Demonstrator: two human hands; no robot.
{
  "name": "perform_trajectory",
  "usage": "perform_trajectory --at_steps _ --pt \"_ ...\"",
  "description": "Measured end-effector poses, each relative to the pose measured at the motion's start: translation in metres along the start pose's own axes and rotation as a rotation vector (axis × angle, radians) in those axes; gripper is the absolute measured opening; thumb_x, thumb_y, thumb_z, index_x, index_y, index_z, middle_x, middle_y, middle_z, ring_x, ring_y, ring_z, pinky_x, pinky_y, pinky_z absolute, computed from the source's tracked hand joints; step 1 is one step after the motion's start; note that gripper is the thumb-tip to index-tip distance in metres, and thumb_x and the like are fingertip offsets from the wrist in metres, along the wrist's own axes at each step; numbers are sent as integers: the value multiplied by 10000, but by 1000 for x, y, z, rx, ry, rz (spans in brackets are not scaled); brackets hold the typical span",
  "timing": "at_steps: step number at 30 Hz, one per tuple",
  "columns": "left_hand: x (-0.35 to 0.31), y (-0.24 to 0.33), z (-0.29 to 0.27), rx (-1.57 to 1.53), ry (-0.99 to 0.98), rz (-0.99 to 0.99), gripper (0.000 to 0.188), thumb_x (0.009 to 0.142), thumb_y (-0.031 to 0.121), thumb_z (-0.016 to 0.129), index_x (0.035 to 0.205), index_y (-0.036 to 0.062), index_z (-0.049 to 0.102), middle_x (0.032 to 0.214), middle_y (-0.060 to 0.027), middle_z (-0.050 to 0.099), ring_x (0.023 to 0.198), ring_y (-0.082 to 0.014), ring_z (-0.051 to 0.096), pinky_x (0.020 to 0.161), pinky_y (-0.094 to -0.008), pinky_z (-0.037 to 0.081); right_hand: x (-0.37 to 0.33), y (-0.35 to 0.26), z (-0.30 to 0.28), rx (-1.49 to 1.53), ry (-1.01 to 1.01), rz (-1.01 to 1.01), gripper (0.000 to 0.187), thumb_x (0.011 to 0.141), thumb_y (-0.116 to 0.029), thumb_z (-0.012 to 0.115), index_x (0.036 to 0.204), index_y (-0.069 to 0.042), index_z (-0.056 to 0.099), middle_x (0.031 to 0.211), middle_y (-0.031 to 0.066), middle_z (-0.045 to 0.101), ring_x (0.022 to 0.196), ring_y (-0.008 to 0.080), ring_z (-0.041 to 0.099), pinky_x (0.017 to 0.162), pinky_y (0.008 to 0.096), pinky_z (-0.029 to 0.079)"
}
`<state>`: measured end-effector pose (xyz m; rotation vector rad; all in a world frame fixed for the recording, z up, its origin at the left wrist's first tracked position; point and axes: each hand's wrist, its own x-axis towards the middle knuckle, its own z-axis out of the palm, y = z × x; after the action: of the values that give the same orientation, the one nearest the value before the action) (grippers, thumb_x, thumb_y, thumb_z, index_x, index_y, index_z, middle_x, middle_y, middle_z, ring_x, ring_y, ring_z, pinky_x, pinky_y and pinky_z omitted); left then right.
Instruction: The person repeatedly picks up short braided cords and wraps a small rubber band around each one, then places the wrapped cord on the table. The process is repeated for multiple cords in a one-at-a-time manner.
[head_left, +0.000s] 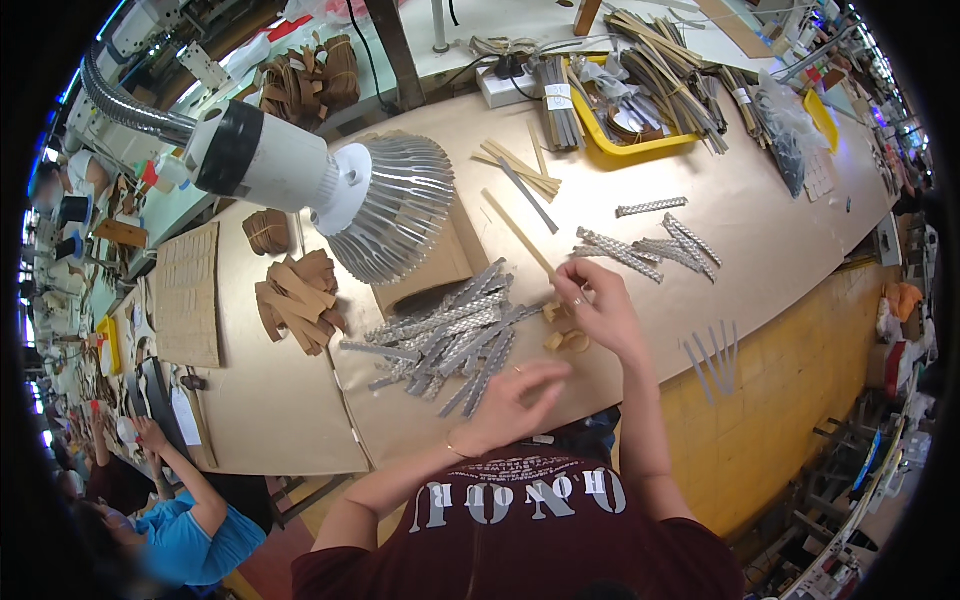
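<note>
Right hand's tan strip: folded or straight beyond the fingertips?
Straight: the tan strip extends unfolded from the right hand; its gripped part is hidden.

Bench (790,240) has a tan covering. Landmark: the grey-and-braided strip pile (450,340). Left of it: loose brown strips (300,303), tied brown bundle (267,232) beyond those, then cardboard sheet (187,300) and hammer (200,420) farther left. Just behind it: cardboard box (468,250). Just right: curled tan pieces (572,341). Farther right: small braided cluster (690,250), 1 lone braided strip (651,207). Well behind, to its right: yellow tray (640,149).
</note>
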<state>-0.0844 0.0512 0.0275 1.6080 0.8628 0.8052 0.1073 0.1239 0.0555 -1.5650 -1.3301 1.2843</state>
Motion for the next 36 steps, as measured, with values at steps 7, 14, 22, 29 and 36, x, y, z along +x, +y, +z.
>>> perform_trajectory --at_steps 7,14,22,29,36 --pt "42 39 -61 -587 470 -83 247 975 120 633 1132 -68 672 1066 -114 717 975 -167 682 866 -294 540 -51 -19 -13 130 -282 -38 155 949 -155 660 929 -3 634 808 0 611 777 90 528 726 258 439" --pt "46 54 -68 -579 496 -32 202 907 31 698 1092 -50 697 1013 -121 728 927 -164 684 833 -295 546 -61 -21 -8 69 -243 -9 126 944 -123 659 928 -1 632 819 5 604 801 98 527 772 273 444" --pt "49 61 -59 369 589 518 293 711 -61 753 986 38 740 997 -88 725 853 -217 706 739 -307 537 -74 -71 12 -16 159 -202 78 897 -41 675 946 19 673 851 63 641 754 154 585 702 279 479" --pt "51 66 -54 507 487 636 360 680 -49 759 1026 52 738 1016 -66 721 874 -216 714 707 -309 525 -76 -98 23 -30 183 -347 92 891 -4 677 978 23 673 849 90 636 734 172 597 685 275 485" --pt "47 64 -55 602 443 682 379 691 -39 745 1058 52 724 1066 -69 703 905 -208 705 698 -304 503 -76 -95 24 -80 207 -373 98 892 -4 675 983 32 677 865 117 649 739 208 631 676 291 499"
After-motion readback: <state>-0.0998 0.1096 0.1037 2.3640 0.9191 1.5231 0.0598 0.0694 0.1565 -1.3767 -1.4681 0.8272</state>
